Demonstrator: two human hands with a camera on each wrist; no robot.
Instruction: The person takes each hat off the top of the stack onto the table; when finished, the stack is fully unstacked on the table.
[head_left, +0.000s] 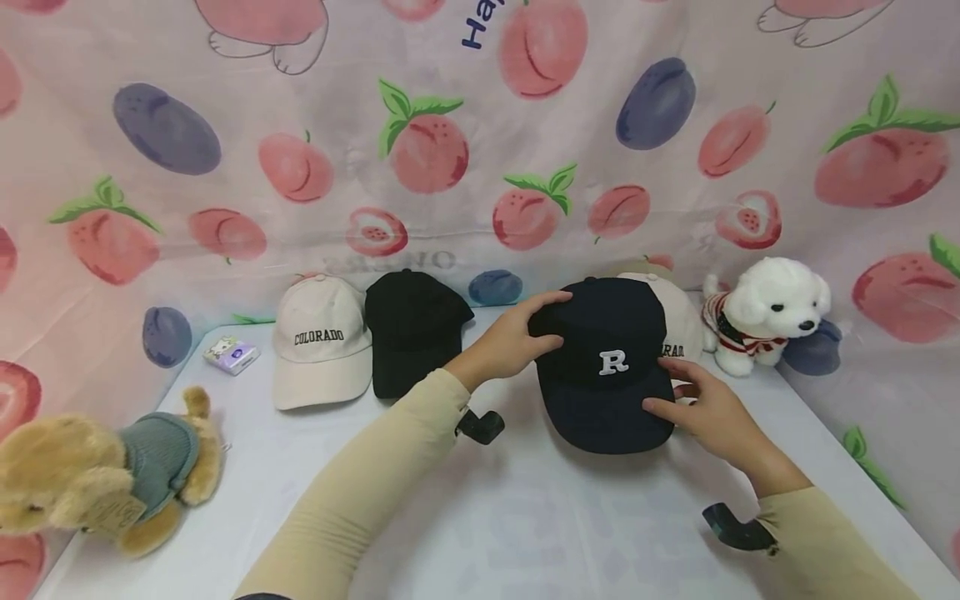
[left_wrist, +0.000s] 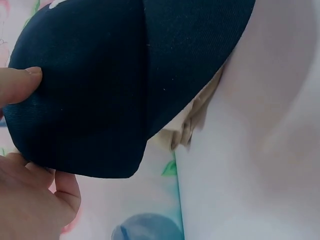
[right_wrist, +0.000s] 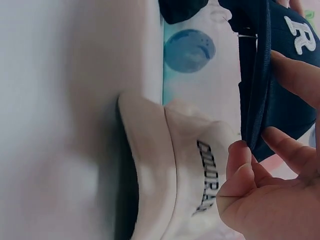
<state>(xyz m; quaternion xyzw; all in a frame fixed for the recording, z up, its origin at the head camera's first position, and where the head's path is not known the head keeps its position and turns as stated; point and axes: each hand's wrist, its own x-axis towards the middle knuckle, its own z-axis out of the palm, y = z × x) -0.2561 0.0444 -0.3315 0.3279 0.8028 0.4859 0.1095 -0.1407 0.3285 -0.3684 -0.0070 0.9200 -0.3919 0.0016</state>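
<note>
A navy baseball cap (head_left: 592, 321) with a white letter R is held up between both hands, its brim toward the camera. My left hand (head_left: 504, 340) grips the side of the crown, thumb on the front and fingers at the edge. At the other side, my right hand (head_left: 708, 412) pinches the cap where brim and crown meet. Behind the navy cap, partly hidden by it, is a cream cap (right_wrist: 150, 155) with dark lettering, resting on the white table (head_left: 480, 500).
To the left along the back edge sit a cream COLORADO cap (head_left: 322, 346) and a black cap (head_left: 412, 329). A small purple-and-white packet (head_left: 232, 355) lies farther left. A tan plush dog (head_left: 112, 471) is at the left edge, a white plush dog (head_left: 772, 308) at the back right.
</note>
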